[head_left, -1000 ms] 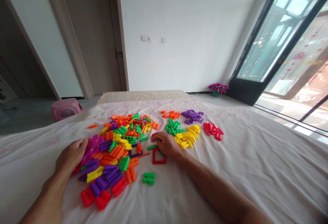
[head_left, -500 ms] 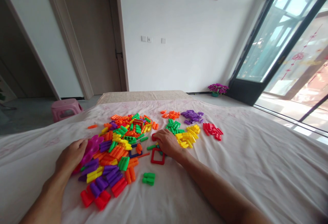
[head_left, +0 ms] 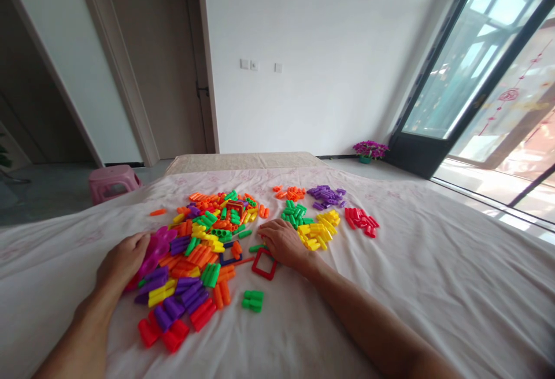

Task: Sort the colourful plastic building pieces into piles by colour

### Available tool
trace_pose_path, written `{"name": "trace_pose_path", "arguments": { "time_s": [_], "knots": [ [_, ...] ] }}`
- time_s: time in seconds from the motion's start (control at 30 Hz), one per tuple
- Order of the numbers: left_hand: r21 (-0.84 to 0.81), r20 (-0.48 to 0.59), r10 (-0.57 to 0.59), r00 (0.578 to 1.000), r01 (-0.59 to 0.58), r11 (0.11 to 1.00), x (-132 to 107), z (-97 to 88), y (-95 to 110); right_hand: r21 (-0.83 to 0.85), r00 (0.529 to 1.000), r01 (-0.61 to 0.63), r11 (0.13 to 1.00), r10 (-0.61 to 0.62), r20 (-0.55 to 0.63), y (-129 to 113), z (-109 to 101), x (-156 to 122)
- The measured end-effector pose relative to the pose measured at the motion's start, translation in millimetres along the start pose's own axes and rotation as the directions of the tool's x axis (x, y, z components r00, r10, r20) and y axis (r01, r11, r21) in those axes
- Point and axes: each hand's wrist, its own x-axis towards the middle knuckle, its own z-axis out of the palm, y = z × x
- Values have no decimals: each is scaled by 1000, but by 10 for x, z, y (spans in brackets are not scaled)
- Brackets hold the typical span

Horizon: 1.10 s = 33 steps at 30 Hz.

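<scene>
A big mixed heap of coloured plastic pieces (head_left: 203,246) lies on a pale bed sheet (head_left: 411,286). My left hand (head_left: 124,260) rests on the heap's left edge, fingers curled against a magenta flower-shaped piece (head_left: 154,250). My right hand (head_left: 284,242) lies palm down at the heap's right side, fingers curled over small pieces I cannot make out, beside a red square frame (head_left: 264,263) and a green stick (head_left: 256,248). To its right lie sorted piles: green (head_left: 295,215), yellow (head_left: 318,231), red (head_left: 361,221), purple (head_left: 326,195), orange (head_left: 291,193).
A loose green piece (head_left: 252,300) lies near me on the sheet. Beyond the bed stand a pink stool (head_left: 113,181), a wooden door (head_left: 158,61), a purple flower pot (head_left: 368,150) and a glass door (head_left: 485,84) at the right.
My right hand has shifted slightly away from me, and the red square frame has turned and slid a little to the left. My left hand has stayed put.
</scene>
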Motion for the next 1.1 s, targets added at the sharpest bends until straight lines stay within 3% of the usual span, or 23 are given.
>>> {"name": "trace_pose_path", "arguments": {
  "time_s": [0.47, 0.67, 0.9, 1.1],
  "knots": [
    [0, 19, 12, 1000, -12, 1000, -1, 5, -5, -144, 989, -142, 979, 146, 18, -65, -31, 7],
    [9, -5, 0, 1000, 0, 1000, 0, 19, -9, -7, 988, -142, 990, 141, -61, -12, -39, 35],
    [4, 16, -3, 1000, 3, 1000, 13, 6, -13, 82, 999, -44, 996, 45, -14, -9, 50, 61],
    [6, 6, -5, 1000, 5, 1000, -3, -7, 8, 138, 993, 109, 984, -115, 35, -10, 78, 68]
  ]
}}
